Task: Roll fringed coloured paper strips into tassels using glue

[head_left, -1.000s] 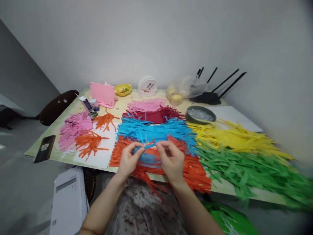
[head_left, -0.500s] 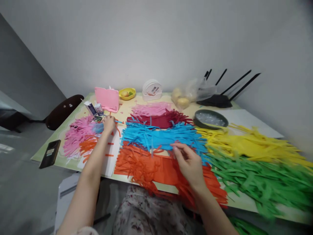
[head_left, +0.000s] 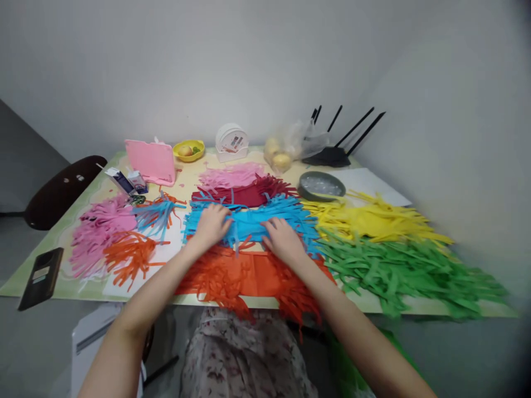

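A blue fringed sheet of paper or thin cloth lies across the middle of the table, its ends cut into strips. My left hand rests over its left part, thumb and forefinger apart. On the right part, my right hand touches the sheet with its fingers spread. Nothing shows gripped in either hand. Nearest me is an orange fringed sheet, partly under my forearms. Behind the blue one lie a dark red fringed sheet and a pink one.
Yellow and green fringed sheets spread to the right. Pink fringe, an orange tassel and a blue tassel lie left, near a phone. Behind stand a pink tablet case, dark bowl and black router.
My left hand has left the tassels at the left and come over to the blue sheet. My right hand has moved onto that sheet too. The view has swung right.
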Action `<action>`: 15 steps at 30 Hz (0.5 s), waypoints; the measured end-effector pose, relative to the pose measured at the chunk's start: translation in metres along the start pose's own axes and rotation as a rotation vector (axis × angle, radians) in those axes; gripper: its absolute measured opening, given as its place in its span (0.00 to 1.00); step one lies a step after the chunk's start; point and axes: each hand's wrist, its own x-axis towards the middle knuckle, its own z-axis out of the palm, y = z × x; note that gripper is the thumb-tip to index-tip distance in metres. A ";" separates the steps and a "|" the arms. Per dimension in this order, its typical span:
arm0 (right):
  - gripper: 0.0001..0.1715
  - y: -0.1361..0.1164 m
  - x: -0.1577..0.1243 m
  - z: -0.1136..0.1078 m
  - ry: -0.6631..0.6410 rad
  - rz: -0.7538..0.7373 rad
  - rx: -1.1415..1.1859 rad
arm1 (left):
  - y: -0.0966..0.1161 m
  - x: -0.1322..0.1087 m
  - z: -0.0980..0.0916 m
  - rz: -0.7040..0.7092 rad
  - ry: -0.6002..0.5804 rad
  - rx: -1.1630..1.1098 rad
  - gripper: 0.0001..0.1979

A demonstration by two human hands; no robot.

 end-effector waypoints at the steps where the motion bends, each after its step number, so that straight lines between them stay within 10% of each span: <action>1: 0.12 0.000 0.007 0.002 -0.003 0.008 -0.026 | 0.019 -0.002 0.008 0.051 -0.017 -0.020 0.14; 6: 0.15 -0.007 0.017 -0.004 0.001 0.021 -0.082 | 0.068 0.004 0.044 -0.014 0.016 -0.056 0.12; 15: 0.27 -0.045 0.007 0.035 -0.074 -0.006 0.060 | 0.050 0.020 0.021 -0.184 0.274 -0.284 0.04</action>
